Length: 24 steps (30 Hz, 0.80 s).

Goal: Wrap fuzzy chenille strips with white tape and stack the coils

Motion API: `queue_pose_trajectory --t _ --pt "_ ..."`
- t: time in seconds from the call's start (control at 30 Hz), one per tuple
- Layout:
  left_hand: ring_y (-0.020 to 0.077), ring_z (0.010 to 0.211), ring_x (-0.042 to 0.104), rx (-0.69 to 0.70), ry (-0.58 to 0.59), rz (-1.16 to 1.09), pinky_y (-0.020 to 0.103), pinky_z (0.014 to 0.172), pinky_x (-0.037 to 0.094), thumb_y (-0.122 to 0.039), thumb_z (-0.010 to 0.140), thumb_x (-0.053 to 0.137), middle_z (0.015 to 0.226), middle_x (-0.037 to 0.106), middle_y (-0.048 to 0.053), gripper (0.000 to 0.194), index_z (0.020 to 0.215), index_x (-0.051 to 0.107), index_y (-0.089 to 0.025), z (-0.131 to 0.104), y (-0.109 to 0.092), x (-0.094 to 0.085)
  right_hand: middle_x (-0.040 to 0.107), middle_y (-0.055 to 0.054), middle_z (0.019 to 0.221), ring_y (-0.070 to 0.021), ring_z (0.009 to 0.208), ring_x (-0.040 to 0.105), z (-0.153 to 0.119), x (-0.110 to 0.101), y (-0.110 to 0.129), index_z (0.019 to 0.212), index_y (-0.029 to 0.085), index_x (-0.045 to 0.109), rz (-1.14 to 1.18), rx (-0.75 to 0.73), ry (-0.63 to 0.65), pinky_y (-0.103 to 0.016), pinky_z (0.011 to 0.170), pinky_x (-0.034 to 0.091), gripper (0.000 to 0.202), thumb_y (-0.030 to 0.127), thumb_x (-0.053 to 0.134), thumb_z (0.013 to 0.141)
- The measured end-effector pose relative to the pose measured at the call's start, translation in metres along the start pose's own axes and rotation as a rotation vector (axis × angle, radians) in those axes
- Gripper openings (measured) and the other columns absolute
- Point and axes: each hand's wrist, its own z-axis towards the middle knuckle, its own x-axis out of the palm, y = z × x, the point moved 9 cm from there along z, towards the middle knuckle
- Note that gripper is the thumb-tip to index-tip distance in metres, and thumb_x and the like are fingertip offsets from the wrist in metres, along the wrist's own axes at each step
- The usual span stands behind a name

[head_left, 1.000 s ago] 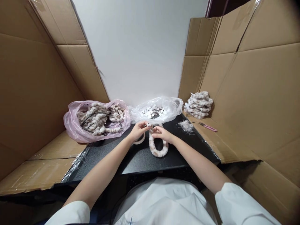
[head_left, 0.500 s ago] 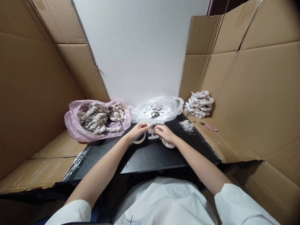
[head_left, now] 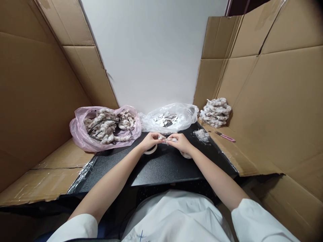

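Between my two hands is a fluffy white-and-brown band [head_left: 186, 155], part of which shows below my right wrist. My left hand [head_left: 150, 141] is closed, thumb and fingertips pinching one stretch of it. Closed in the same way, my right hand [head_left: 180, 143] grips the stretch just beside it, and the fingertips of both hands nearly meet. A little white shows at the fingertips, too small to make out. Partly under my left hand, a pale ring like a roll of tape [head_left: 150, 151] lies on the black table [head_left: 156, 168].
A pink plastic bag [head_left: 80, 134] of fluffy bands stands at left. Behind my hands, a clear bag [head_left: 186, 116] holds small white and metallic pieces. At right are a stack of fluffy bands [head_left: 216, 112], loose fluff [head_left: 202, 135] and pink-handled snips [head_left: 227, 137]. Cardboard walls [head_left: 282, 101] flank both sides.
My hands have drawn closer together on the fluffy band. The white T-shaped tag that hung below my fingers is now mostly hidden. The view has shifted slightly.
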Motion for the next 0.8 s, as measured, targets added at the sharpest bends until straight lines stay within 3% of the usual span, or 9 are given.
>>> queue_pose_trajectory --t 0.2,0.37,0.6,0.8 --pt "0.0169 0.071 0.064 0.016 0.011 -0.088 0.031 0.075 0.049 -0.033 0.057 0.082 0.074 0.071 0.006 0.029 0.072 0.069 -0.012 -0.001 -0.003 0.001 0.070 -0.005 0.074 -0.0190 0.071 0.061 0.000 0.002 -0.004 0.076 0.014 0.072 0.144 0.046 -0.009 -0.028 0.068 0.044 0.024 0.037 0.070 0.068" --pt "0.0197 0.078 0.064 -0.031 0.152 -0.079 0.032 0.080 0.046 -0.038 0.060 0.081 0.080 0.072 0.008 0.031 0.078 0.075 -0.013 -0.002 0.002 0.006 0.062 -0.001 0.063 -0.0136 0.061 0.053 0.001 0.011 -0.011 0.073 0.013 0.070 0.199 0.098 0.080 -0.026 0.061 0.040 0.031 0.043 0.071 0.066" --pt "0.0158 0.072 0.060 -0.060 0.281 -0.131 0.027 0.074 0.044 -0.045 0.061 0.080 0.076 0.066 0.006 0.034 0.070 0.074 -0.013 -0.007 0.009 0.017 0.055 0.002 0.056 -0.0092 0.055 0.043 -0.004 0.025 -0.013 0.068 0.013 0.069 0.198 0.131 0.201 -0.023 0.054 0.031 0.031 0.044 0.072 0.064" --pt "0.0140 0.064 0.060 -0.254 0.393 -0.181 0.025 0.065 0.044 -0.046 0.059 0.081 0.071 0.068 0.008 0.038 0.075 0.073 -0.011 -0.017 0.018 0.029 0.050 0.005 0.056 -0.0080 0.055 0.040 -0.007 0.022 -0.010 0.063 0.014 0.063 0.079 0.122 0.181 -0.022 0.053 0.028 0.032 0.042 0.077 0.058"
